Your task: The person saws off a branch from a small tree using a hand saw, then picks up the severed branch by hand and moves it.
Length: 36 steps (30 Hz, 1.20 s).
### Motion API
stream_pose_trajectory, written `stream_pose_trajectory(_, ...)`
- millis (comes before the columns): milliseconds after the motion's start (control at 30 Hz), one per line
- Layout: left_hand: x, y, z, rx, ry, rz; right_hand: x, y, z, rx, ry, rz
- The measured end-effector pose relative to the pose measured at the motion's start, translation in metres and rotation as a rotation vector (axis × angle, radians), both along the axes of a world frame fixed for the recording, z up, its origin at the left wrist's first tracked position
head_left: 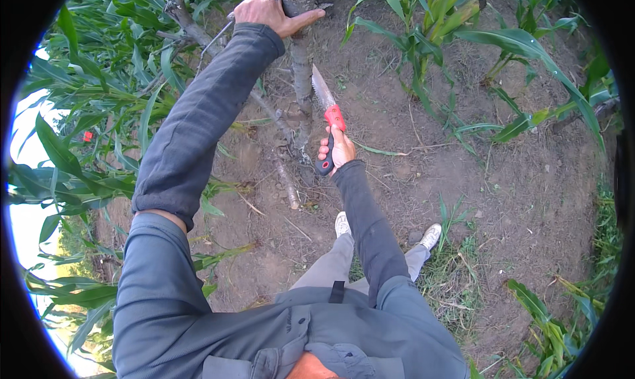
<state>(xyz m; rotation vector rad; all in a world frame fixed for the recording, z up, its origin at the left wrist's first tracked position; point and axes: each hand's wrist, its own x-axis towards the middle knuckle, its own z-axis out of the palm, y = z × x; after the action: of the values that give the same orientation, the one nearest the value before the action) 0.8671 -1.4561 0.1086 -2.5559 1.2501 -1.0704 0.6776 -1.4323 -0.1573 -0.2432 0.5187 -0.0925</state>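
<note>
The right hand (336, 149) is clenched round a red-and-black-handled pruning saw (327, 118), blade pointing far-left at the thin grey upright trunk (302, 75); farther off, the left hand (272, 14) clamps that trunk's top.

The left arm reaches up and forward, almost straight, its left hand (272, 14) curled closed in a grip with the thumb pointing right. The right arm hangs lower, elbow bent, and the right hand (336, 149) is wrapped in a fist, knuckles upward.
</note>
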Motion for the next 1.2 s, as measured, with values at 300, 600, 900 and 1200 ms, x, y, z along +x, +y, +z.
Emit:
stream_pose_trajectory(300, -0.027, 0.0, 0.012, -0.081, 0.176, -0.012, -0.065, 0.049, -0.002, -0.242, 0.158, 0.035)
stream_pose_trajectory(600, -0.018, -0.008, 0.012, -0.057, 0.088, 0.113, -0.013, 0.003, 0.007, -0.264, 0.094, 0.065)
stream_pose_trajectory(900, -0.001, 0.009, 0.001, -0.173, 0.076, -0.093, -0.142, 0.072, 0.035, -0.286, 0.287, 0.055)
stream_pose_trajectory(1200, -0.014, -0.003, 0.004, -0.129, 0.132, -0.047, -0.029, 0.035, 0.014, -0.357, 0.161, 0.084)
